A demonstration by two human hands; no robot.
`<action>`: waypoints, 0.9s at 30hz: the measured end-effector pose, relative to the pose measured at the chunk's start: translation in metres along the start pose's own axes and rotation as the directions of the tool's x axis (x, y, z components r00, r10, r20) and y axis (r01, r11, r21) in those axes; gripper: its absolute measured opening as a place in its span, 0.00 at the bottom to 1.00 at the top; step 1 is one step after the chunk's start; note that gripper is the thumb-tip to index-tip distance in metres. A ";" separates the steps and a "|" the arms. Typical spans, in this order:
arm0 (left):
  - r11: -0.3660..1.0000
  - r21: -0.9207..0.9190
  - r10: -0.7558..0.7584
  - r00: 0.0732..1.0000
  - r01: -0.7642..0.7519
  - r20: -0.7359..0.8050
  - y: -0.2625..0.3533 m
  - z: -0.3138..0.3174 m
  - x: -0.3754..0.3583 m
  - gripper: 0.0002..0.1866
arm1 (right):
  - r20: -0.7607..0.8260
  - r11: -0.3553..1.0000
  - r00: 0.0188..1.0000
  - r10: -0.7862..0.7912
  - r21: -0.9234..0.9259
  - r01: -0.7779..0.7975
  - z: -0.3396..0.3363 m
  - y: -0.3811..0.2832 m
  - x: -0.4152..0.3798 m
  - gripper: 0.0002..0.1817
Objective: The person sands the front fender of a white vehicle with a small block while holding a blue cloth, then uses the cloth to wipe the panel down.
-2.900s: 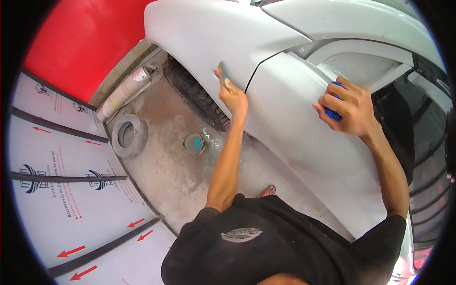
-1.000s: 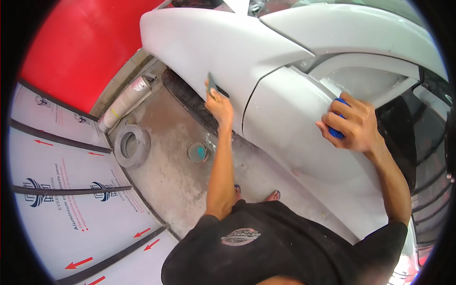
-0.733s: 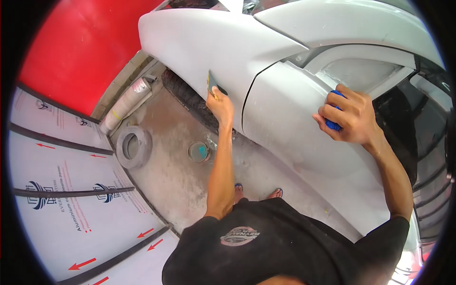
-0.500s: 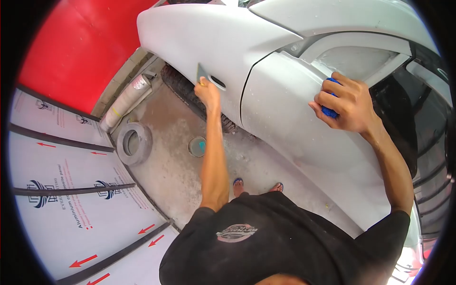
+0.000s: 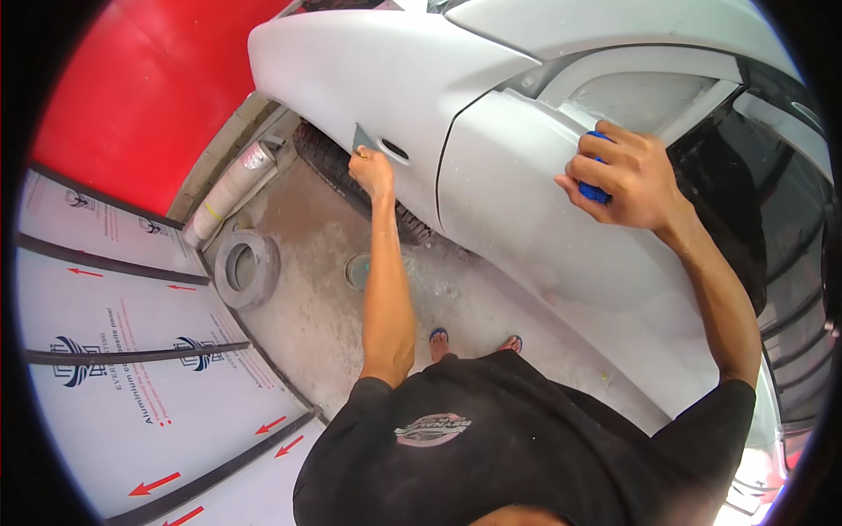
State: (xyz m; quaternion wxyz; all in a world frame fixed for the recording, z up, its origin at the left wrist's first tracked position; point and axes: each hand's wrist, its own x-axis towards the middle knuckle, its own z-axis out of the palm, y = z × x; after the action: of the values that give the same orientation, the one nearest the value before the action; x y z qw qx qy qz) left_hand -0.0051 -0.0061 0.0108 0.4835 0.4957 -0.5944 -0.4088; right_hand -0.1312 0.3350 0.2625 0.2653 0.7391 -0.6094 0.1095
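Observation:
My left hand (image 5: 373, 173) is closed on a flat grey triangular piece (image 5: 360, 138), its pointed end up against the pale primed front fender (image 5: 368, 66). A dark oval slot (image 5: 394, 149) in the fender lies just right of my fingers. My right hand (image 5: 627, 175) is wrapped round a blue sponge (image 5: 595, 190) at the upper part of the front door (image 5: 509, 167), below the small corner window. Most of the sponge is hidden behind my fingers.
The car's front tyre (image 5: 329, 167) sits under the fender. Behind my left forearm a small bucket (image 5: 355, 270) stands on the concrete floor. Farther left are a dusty loose tyre (image 5: 267, 276), a roll of sheeting (image 5: 235, 184) and a printed panel wall (image 5: 105, 421).
My left hand and the grey piece have moved slightly down and left beside the slot. The view has shifted a little; my right hand keeps the sponge near the same place on the door.

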 end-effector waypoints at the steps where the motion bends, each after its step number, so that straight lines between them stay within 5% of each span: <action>1: 0.996 -0.035 -0.079 0.996 0.081 0.033 0.007 0.003 0.004 0.20 | -0.009 1.000 1.000 -0.004 -0.003 0.004 -0.001 0.002 0.000 0.12; 6: 0.974 0.126 0.197 0.979 -0.189 -0.049 0.017 0.009 -0.023 0.22 | -0.013 1.000 1.000 0.011 0.007 -0.010 0.002 0.000 0.000 0.13; 9: 0.992 0.041 -0.119 0.991 0.117 0.056 -0.003 0.003 0.012 0.21 | -0.001 1.000 1.000 0.008 0.000 -0.008 0.002 0.001 -0.001 0.12; 13: 0.977 0.003 0.213 0.977 -0.213 -0.012 0.042 0.005 -0.044 0.23 | -0.012 1.000 1.000 0.008 0.003 -0.008 0.001 0.001 0.001 0.13; 18: 0.996 0.017 -0.082 0.996 0.082 -0.020 -0.016 0.010 0.023 0.21 | -0.042 1.000 0.999 -0.006 0.024 0.007 0.000 -0.002 0.002 0.14; 21: 0.986 0.114 0.121 0.992 -0.123 0.028 0.047 -0.002 -0.042 0.22 | -0.032 1.000 0.999 -0.017 0.023 0.017 0.002 0.001 0.001 0.13; 22: 0.958 -0.059 0.275 0.958 -0.280 -0.077 0.041 0.011 -0.055 0.25 | -0.038 1.000 0.999 -0.014 0.015 0.015 0.001 0.002 0.002 0.13; 26: 0.970 0.159 0.192 0.981 -0.185 -0.032 -0.005 0.015 0.023 0.22 | -0.049 1.000 0.999 -0.010 0.013 0.011 0.002 -0.001 0.003 0.14; 27: 0.989 0.099 0.112 0.994 -0.110 -0.015 -0.004 0.012 0.030 0.22 | -0.053 1.000 0.999 -0.004 0.016 0.005 0.003 -0.002 0.002 0.14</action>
State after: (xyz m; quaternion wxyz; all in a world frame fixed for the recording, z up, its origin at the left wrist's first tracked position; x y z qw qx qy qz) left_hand -0.0169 -0.0364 0.0095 0.4870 0.4890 -0.6354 -0.3464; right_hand -0.1289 0.3321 0.2608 0.2759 0.7394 -0.5995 0.1333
